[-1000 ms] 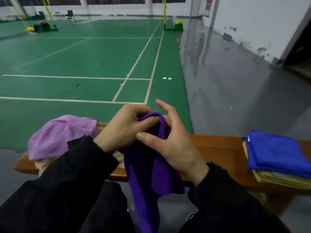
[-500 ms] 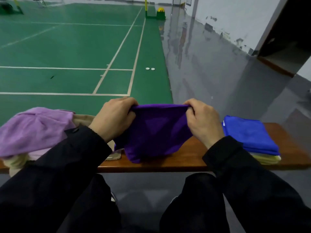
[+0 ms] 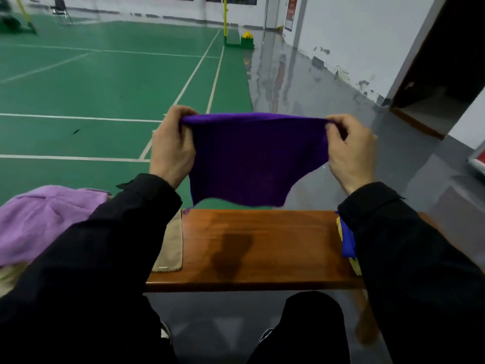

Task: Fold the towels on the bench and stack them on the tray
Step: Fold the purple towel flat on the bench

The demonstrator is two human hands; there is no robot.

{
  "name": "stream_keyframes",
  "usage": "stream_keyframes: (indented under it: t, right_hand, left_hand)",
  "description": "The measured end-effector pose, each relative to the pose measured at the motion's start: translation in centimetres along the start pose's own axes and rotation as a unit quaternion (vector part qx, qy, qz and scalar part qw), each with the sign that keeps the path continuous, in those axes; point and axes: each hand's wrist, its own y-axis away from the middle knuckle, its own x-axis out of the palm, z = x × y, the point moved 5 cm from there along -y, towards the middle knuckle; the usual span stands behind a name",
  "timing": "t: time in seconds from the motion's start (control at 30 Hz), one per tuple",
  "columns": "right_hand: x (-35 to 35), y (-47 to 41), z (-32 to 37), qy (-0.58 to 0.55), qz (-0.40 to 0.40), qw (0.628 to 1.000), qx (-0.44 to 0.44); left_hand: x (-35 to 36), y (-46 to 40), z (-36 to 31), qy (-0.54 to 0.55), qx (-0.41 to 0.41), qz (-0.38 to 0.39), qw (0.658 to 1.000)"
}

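A dark purple towel (image 3: 257, 158) hangs spread in the air above the wooden bench (image 3: 262, 245). My left hand (image 3: 172, 145) pinches its top left corner and my right hand (image 3: 350, 151) pinches its top right corner. Its lower edge ends just above the bench. A lilac towel (image 3: 44, 222) lies crumpled on a pile at the bench's left end, with a beige towel (image 3: 170, 245) beside it. At the right, a folded blue towel (image 3: 347, 243) on yellow ones peeks out from behind my right sleeve. The tray is hidden.
Beyond the bench lie a green court floor (image 3: 105, 88) with white lines and a grey wet floor (image 3: 315, 95) to the right. A net post (image 3: 225, 17) with a green and yellow base stands far back. My knees are below the bench's front edge.
My hands have moved apart and upward, stretching the purple towel wide and lifting it off the bench. The view has tilted, so my right sleeve now covers most of the folded stack.
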Motion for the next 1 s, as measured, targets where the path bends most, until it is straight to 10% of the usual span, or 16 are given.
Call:
stream_keyframes:
  t: [0.43, 1.0]
  right_hand:
    - [0.6, 27.1, -12.4, 0.094, 0.329, 0.934, 0.100]
    - [12.3, 13.1, -13.9, 0.099, 0.279, 0.944, 0.143]
  left_hand:
    - [2.7, 28.9, 12.5, -0.049, 0.036, 0.393, 0.918]
    - [6.2, 18.7, 17.6, -0.054, -0.281, 0.185, 0.940]
